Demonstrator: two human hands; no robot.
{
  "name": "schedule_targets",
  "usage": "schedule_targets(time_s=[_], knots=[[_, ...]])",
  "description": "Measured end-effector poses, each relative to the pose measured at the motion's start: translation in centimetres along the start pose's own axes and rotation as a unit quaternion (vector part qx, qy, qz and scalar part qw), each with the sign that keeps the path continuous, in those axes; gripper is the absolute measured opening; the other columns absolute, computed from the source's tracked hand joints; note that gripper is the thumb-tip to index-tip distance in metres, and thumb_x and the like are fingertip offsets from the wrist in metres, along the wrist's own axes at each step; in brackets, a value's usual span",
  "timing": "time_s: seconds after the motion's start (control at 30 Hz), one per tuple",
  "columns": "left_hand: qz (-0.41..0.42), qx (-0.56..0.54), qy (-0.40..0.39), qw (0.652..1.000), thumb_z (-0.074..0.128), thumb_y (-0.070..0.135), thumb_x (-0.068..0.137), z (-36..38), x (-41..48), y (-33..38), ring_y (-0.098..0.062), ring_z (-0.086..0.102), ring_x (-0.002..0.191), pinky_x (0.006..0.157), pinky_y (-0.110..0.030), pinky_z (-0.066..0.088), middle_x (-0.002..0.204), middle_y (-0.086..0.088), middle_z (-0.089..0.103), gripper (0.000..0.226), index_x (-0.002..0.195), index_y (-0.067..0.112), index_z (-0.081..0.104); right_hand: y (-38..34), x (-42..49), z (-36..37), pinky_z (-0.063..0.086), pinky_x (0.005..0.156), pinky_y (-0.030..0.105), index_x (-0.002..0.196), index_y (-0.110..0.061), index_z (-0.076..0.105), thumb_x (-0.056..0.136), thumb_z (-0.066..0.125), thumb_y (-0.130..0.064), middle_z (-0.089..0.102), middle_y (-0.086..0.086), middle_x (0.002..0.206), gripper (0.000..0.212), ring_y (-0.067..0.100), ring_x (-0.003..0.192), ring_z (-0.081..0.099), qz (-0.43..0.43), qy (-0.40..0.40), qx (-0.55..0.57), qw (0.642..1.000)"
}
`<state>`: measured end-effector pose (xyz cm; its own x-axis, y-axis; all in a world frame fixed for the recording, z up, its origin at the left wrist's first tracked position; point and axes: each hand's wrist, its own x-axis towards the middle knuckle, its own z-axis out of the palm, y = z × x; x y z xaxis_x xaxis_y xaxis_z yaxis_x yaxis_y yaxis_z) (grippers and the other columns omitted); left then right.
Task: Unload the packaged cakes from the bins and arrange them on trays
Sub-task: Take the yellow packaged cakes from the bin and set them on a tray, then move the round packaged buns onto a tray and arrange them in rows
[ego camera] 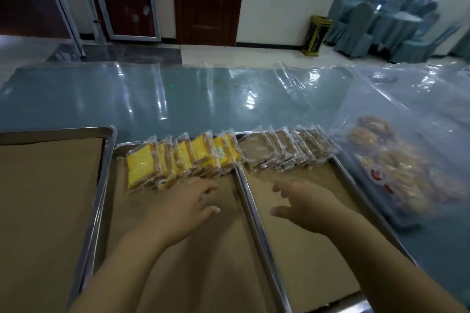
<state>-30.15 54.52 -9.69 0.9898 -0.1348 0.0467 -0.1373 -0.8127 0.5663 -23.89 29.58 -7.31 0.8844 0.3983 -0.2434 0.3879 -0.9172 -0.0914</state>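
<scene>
hovering empty hands over bare tray paper below cakes

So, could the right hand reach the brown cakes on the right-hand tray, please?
Probably yes: the right hand hovers open above bare paper lining, nothing lying between it and the brown cakes.

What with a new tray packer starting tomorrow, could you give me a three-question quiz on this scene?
1. True or false: the left hand grips a packet.
2. Which tray holds the yellow cakes? A left, B middle, C right.
3. Fill in: the brown cakes lie in a row at the right tray's ____ end.
Key: 1 false; 2 B; 3 far.
</scene>
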Motion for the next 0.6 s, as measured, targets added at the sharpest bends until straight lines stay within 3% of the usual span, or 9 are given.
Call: schedule_targets(time_s=[0.1,0.23,0.37,0.5,0.6], knots=[[0.013,0.044,0.016,0.999,0.059,0.047,0.085,0.4,-0.4,3.6,-0.002,0.051,0.099,0.084,-0.027,0.047,0.117,0.020,0.050,0.041,0.123,0.038,0.050,3.1,-3.0,-0.9,0.048,0.086,0.030,0.128,-0.035,0.042,0.083,0.059,-0.051,0.055,-0.009,0.125,0.051,0.011,0.107,0.054,-0.020,-0.016,0.010,1.000],[0.025,0.055,0.045,0.997,0.061,0.045,0.084,2.2,-0.5,9.0,0.002,0.049,0.096,0.071,-0.010,0.035,0.113,0.019,0.053,0.039,0.121,0.036,0.052,7.7,-6.3,-2.3,0.046,0.085,0.028,0.131,-0.035,0.040,0.087,0.056,-0.050,0.055,-0.010,0.126,0.050,0.011,0.109,0.054,-0.046,0.005,-0.008,0.999],[0.016,0.052,0.063,0.997,0.062,0.043,0.084,5.1,-0.2,14.9,0.005,0.045,0.091,0.064,-0.003,0.030,0.108,0.020,0.053,0.038,0.120,0.037,0.052,13.1,-9.3,-3.5,0.047,0.085,0.031,0.130,-0.036,0.040,0.088,0.052,-0.052,0.054,-0.010,0.127,0.047,0.013,0.108,0.054,-0.089,0.051,-0.020,0.994],[0.006,0.017,0.104,0.994,0.065,0.041,0.082,9.2,0.9,21.4,0.001,0.051,0.087,0.070,-0.012,0.038,0.100,0.016,0.057,0.035,0.115,0.033,0.058,18.4,-12.3,-4.9,0.049,0.082,0.034,0.128,-0.034,0.043,0.090,0.049,-0.050,0.058,-0.008,0.120,0.042,0.016,0.106,0.056,-0.176,0.109,-0.053,0.977],[0.020,0.005,0.117,0.993,0.058,0.050,0.079,11.9,1.6,26.2,0.004,0.053,0.086,0.072,-0.022,0.047,0.097,0.022,0.057,0.033,0.110,0.038,0.058,22.1,-14.5,-6.4,0.050,0.078,0.036,0.121,-0.027,0.055,0.090,0.055,-0.041,0.063,-0.004,0.110,0.035,0.020,0.098,0.060,-0.224,0.159,-0.050,0.960]])
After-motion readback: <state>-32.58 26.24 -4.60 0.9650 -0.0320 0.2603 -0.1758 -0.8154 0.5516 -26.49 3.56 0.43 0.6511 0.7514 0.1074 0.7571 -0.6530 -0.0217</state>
